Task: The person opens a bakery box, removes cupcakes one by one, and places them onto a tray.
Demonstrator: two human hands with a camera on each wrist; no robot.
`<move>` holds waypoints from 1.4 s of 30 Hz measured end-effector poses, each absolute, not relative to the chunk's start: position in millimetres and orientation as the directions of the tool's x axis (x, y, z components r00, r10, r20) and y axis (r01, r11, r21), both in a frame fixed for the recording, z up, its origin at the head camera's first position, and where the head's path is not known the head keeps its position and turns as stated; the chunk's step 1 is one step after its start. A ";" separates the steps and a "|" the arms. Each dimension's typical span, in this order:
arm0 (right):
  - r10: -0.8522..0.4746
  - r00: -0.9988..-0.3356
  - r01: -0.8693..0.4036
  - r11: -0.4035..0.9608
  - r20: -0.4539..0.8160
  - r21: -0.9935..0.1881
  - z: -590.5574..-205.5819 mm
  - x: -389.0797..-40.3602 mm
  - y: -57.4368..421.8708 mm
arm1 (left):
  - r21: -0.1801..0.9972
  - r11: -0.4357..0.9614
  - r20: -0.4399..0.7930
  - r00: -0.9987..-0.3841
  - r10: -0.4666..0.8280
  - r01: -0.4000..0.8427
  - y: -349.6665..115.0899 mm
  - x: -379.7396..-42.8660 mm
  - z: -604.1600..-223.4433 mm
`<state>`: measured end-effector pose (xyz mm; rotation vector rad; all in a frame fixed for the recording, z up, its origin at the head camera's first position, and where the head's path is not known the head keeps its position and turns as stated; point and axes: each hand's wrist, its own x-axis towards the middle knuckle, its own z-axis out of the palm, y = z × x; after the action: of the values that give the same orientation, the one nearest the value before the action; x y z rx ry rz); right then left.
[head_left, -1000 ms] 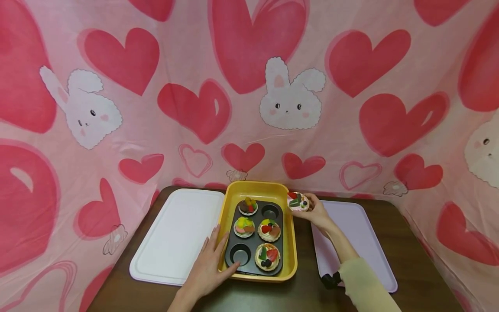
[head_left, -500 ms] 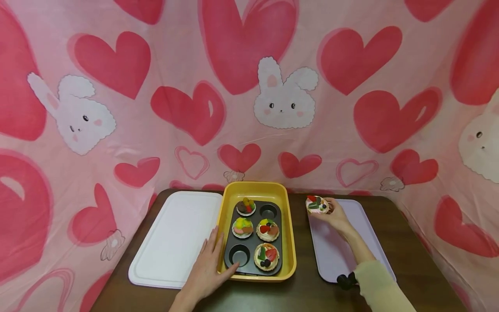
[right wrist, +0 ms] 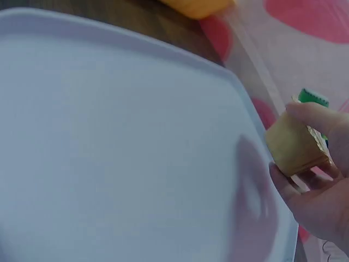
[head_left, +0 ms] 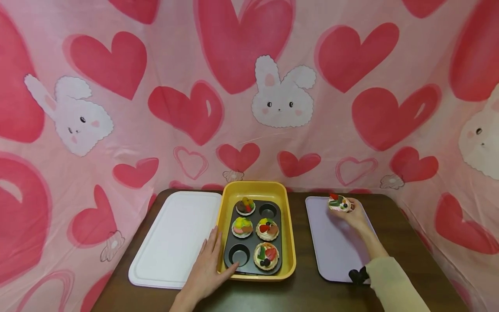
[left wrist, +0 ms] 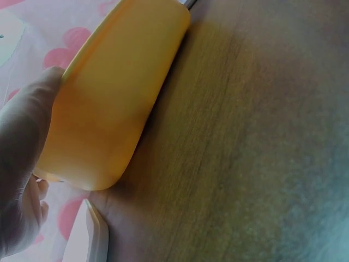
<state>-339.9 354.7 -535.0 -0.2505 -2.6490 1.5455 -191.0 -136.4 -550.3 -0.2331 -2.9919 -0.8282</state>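
Note:
My right hand (head_left: 356, 216) pinches a fruit tart (head_left: 338, 203) with red, green and dark toppings over the far part of the lilac tray (head_left: 335, 242). In the right wrist view the tart's pale tan cup (right wrist: 292, 144) is between thumb and fingers, above its shadow on the tray. With fingers fairly straight, my left hand (head_left: 208, 264) rests against the front left corner of a yellow bin (head_left: 290, 242), the thumb at its front rim. Inside the bin lies a dark muffin tin (head_left: 253, 253) with several fruit-topped tarts, among them one with a strawberry (head_left: 267, 256).
A white board (head_left: 175, 242) lies left of the yellow bin on the dark wooden table (head_left: 269, 299). Behind the table hangs a pink cloth (head_left: 241, 121) with hearts and rabbits. Two of the tin's cups, back right (head_left: 268, 211) and front left (head_left: 238, 255), hold no tart.
My right hand has carried the fruit tart to the right, from beside the yellow bin to over the lilac tray. My left hand stays at the bin's corner.

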 end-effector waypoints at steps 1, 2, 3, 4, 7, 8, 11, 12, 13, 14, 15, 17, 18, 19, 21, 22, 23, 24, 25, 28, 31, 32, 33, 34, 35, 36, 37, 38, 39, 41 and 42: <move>0.194 -0.980 0.128 0.482 -0.036 -0.867 -535.2 -340.4 356.4 | 0.509 0.847 0.071 -0.988 0.135 0.152 -136.9 -191.0 -550.4; 0.213 -0.976 0.143 0.479 -0.043 -0.866 -535.2 -340.5 357.7 | 0.509 0.847 0.075 -0.988 0.135 0.154 -137.2 -190.9 -550.5; 0.229 -0.972 0.160 0.470 -0.055 -0.868 -535.6 -340.6 359.1 | 0.510 0.846 0.080 -0.988 0.135 0.156 -137.4 -190.7 -550.5; 0.242 -0.968 0.172 0.467 -0.062 -0.867 -535.9 -340.6 360.8 | 0.511 0.845 0.082 -0.988 0.134 0.157 -137.8 -190.8 -550.8; 0.261 -0.962 0.198 0.475 -0.078 -0.857 -537.0 -340.7 365.1 | 0.516 0.841 0.088 -0.987 0.134 0.161 -138.3 -190.8 -551.3; 0.263 -0.961 0.204 0.479 -0.081 -0.854 -537.4 -340.7 366.1 | 0.519 0.839 0.090 -0.987 0.135 0.162 -138.3 -190.8 -551.4; 0.275 -0.958 0.213 0.491 -0.082 -0.845 -539.2 -341.5 368.6 | 0.523 0.837 0.086 -0.987 0.138 0.163 -138.5 -190.9 -552.1; 0.280 -0.957 0.215 0.491 -0.081 -0.845 -539.6 -341.9 369.0 | 0.523 0.836 0.086 -0.986 0.140 0.164 -138.4 -190.6 -552.1; 0.283 -0.956 0.216 0.491 -0.080 -0.844 -539.8 -342.5 369.6 | 0.521 0.838 0.085 -0.986 0.140 0.164 -138.2 -190.8 -552.3; 0.284 -0.956 0.214 0.494 -0.076 -0.843 -540.1 -343.4 370.1 | 0.518 0.839 0.085 -0.986 0.140 0.164 -138.1 -190.8 -552.5; 0.284 -0.956 0.213 0.501 -0.074 -0.839 -540.6 -344.4 370.7 | 0.513 0.843 0.084 -0.987 0.140 0.163 -138.0 -190.8 -552.9; 0.283 -0.957 0.214 0.516 -0.071 -0.830 -541.6 -345.6 371.3 | 0.506 0.847 0.081 -0.987 0.140 0.162 -137.9 -190.7 -553.2; 0.282 -0.957 0.216 0.526 -0.071 -0.822 -542.2 -346.1 371.5 | 0.503 0.849 0.080 -0.987 0.140 0.161 -137.9 -190.5 -553.3; 0.278 -0.958 0.216 0.535 -0.071 -0.817 -542.9 -346.5 371.7 | 0.502 0.850 0.077 -0.987 0.139 0.159 -138.0 -190.6 -553.4; 0.268 -0.961 0.212 0.552 -0.070 -0.806 -544.7 -347.2 371.9 | 0.501 0.851 0.074 -0.988 0.138 0.156 -138.0 -190.6 -553.5; 0.264 -0.962 0.208 0.554 -0.067 -0.806 -545.4 -347.0 371.5 | 0.504 0.850 0.073 -0.988 0.137 0.155 -138.0 -190.7 -553.4; 0.262 -0.963 0.205 0.552 -0.066 -0.808 -546.2 -347.1 371.1 | 0.505 0.849 0.073 -0.988 0.137 0.155 -137.9 -190.7 -553.3; 0.259 -0.964 0.201 0.551 -0.063 -0.810 -547.1 -347.0 370.5 | 0.507 0.848 0.074 -0.988 0.136 0.155 -137.7 -190.8 -553.2; 0.258 -0.964 0.196 0.549 -0.058 -0.813 -547.8 -346.9 369.9 | 0.507 0.848 0.074 -0.988 0.136 0.154 -137.6 -190.8 -553.0; 0.260 -0.965 0.173 0.567 -0.024 -0.805 -550.1 -346.0 368.7 | 0.510 0.846 0.073 -0.988 0.135 0.153 -137.2 -190.5 -552.4; 0.247 -0.969 0.138 0.610 0.021 -0.780 -552.1 -344.7 369.7 | 0.512 0.846 0.069 -0.989 0.133 0.150 -137.3 -190.0 -551.8; 0.239 -0.970 0.129 0.626 0.032 -0.769 -552.6 -343.9 370.3 | 0.512 0.846 0.070 -0.989 0.133 0.150 -137.5 -190.0 -551.7; 0.231 -0.972 0.118 0.640 0.043 -0.759 -552.8 -343.2 370.9 | 0.512 0.846 0.068 -0.989 0.132 0.148 -137.6 -190.0 -551.5; 0.223 -0.974 0.114 0.644 0.043 -0.756 -553.0 -342.5 371.5 | 0.511 0.847 0.071 -0.989 0.132 0.150 -137.7 -189.9 -551.4; 0.219 -0.975 0.114 0.649 0.041 -0.752 -553.4 -342.0 372.4 | 0.508 0.848 0.071 -0.989 0.132 0.150 -137.9 -190.0 -551.4; 0.215 -0.976 0.115 0.652 0.038 -0.750 -553.5 -341.3 373.0 | 0.506 0.849 0.073 -0.988 0.133 0.152 -138.1 -190.3 -551.5; 0.212 -0.977 0.117 0.655 0.033 -0.747 -553.4 -340.5 373.6 | 0.505 0.850 0.074 -0.988 0.134 0.153 -138.1 -190.3 -551.6; 0.209 -0.977 0.113 0.656 0.036 -0.746 -553.0 -339.7 374.0 | 0.503 0.850 0.078 -0.988 0.135 0.156 -138.2 -190.4 -551.8; 0.210 -0.977 0.111 0.652 0.039 -0.750 -552.6 -339.1 374.3 | 0.503 0.850 0.078 -0.988 0.135 0.156 -138.3 -190.5 -551.9; 0.218 -0.975 0.111 0.637 0.041 -0.763 -550.9 -337.3 373.8 | 0.504 0.848 0.083 -0.987 0.137 0.160 -138.2 -190.8 -552.4; 0.221 -0.974 0.100 0.627 0.053 -0.773 -549.3 -336.5 373.2 | 0.508 0.846 0.085 -0.987 0.137 0.161 -138.2 -191.0 -552.6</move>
<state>-336.5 373.2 -549.3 -0.2689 -2.7023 1.2709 -191.0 -138.2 -552.6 -0.2405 -2.9743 -0.8254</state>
